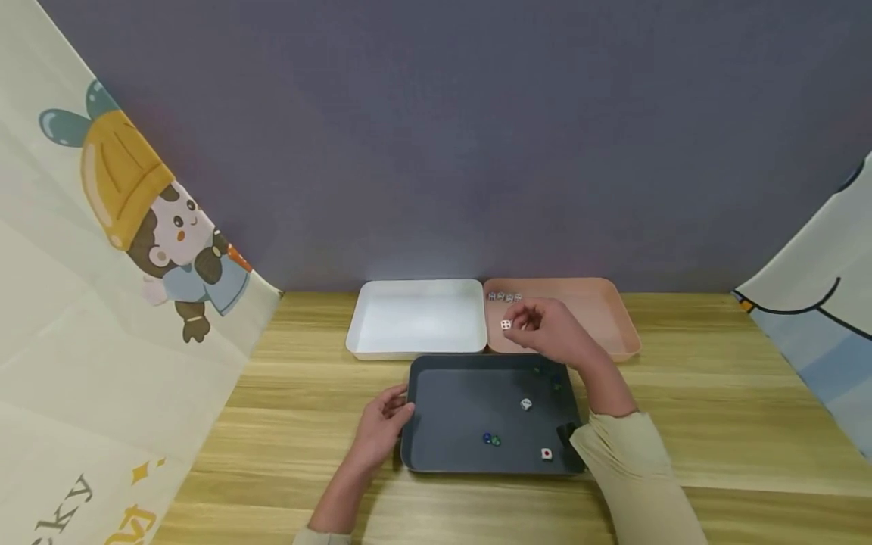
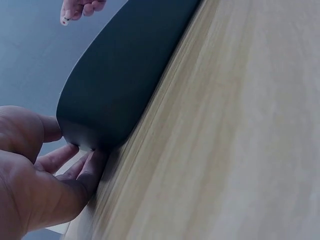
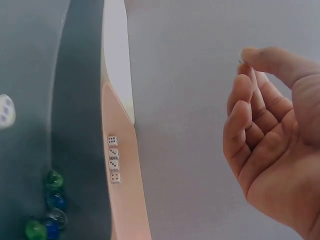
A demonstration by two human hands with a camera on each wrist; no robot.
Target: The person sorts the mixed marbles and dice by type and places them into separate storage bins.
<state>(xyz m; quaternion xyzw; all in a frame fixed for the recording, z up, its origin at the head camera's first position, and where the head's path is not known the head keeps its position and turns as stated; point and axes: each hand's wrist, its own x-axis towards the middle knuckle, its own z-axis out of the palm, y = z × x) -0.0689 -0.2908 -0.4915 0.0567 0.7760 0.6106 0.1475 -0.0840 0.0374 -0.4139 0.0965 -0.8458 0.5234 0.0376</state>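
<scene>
My right hand (image 1: 548, 329) pinches a white die (image 1: 506, 325) between thumb and fingertips, above the left part of the pink tray (image 1: 593, 318). In the right wrist view the fingertips mostly hide that die. A short row of dice (image 3: 114, 159) lies along the pink tray's back left. My left hand (image 1: 383, 424) grips the left edge of the dark grey tray (image 1: 443, 416), thumb at the rim and fingers against the outer wall. Inside the dark tray lie a white die (image 1: 526, 404), another die (image 1: 547, 454) showing a red dot, and several glass marbles (image 1: 496, 440).
A white tray (image 1: 417, 352) stands left of the pink one, edges touching, both behind the dark tray. More green and blue marbles (image 3: 57, 200) gather near the dark tray's back right. A grey partition (image 1: 436, 151) rises behind the wooden table (image 1: 286, 424).
</scene>
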